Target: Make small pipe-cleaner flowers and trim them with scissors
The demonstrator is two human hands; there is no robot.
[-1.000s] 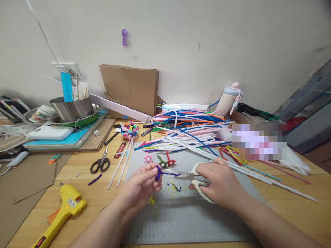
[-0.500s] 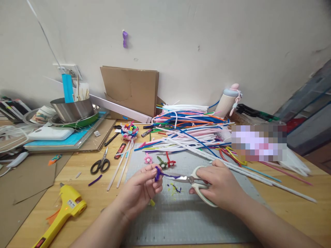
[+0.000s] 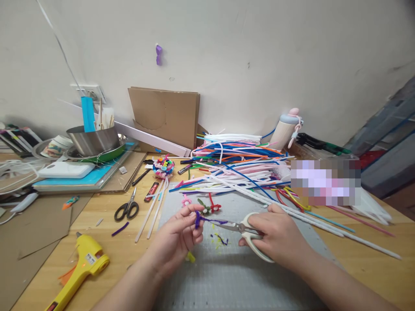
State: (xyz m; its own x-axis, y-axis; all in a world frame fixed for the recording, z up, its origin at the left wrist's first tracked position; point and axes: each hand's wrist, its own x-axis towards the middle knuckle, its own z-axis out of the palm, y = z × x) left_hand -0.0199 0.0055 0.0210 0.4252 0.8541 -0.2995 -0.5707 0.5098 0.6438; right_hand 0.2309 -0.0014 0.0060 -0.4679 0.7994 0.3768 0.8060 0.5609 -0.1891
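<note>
From my feed, I see the left hand pinching a purple fuzzy piece above the grey mat. The right hand grips the white-handled scissors, blades beside the purple tail; I can't tell whether they touch. I judge the pink flower, green flower and red flower on the mat shaped, the purple piece partly formed, its tail attached. Purple and yellow scraps lie below.

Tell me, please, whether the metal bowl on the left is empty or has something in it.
It has something in it: a blue strip and thin sticks stick up above the metal bowl's rim.
</note>
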